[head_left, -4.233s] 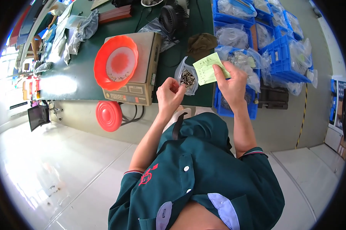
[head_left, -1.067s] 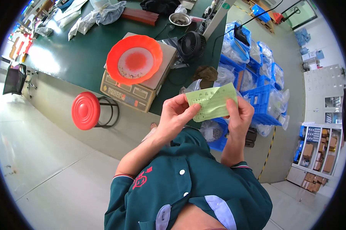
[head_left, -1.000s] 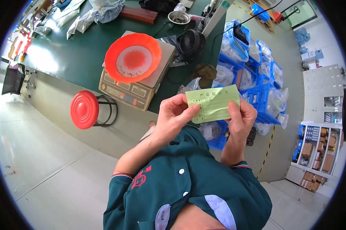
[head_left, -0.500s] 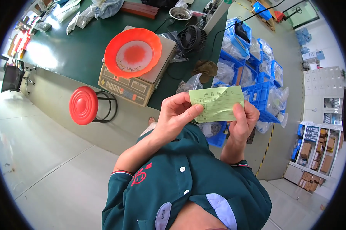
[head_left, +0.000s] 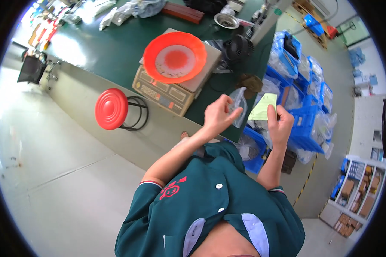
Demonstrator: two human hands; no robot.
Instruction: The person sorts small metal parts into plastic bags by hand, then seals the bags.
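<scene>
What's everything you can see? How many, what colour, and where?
Table: 1, dark green, ahead
Scale: 1, beige, on table
Wavy bowl: 1, orange-red, on scale
Clear bag: 1, colourless, table's near right corner
Card: 1, pale green, right of bag
Fan: 1, black, right of scale
Metal bowl: 1, silver, table's far side
Cloth: 1, brown, table's right edge
Long block: 1, dark red, table's far side
Stool: 1, red seat, before the table
Crates: several, blue, right of table
Chair: 1, black, far left
Shelf unit: 1, white, lower right
Shirt: 1, dark green, bottom
Left hand: 1, bare, beside bag
Right hand: 1, bare, holding card
</scene>
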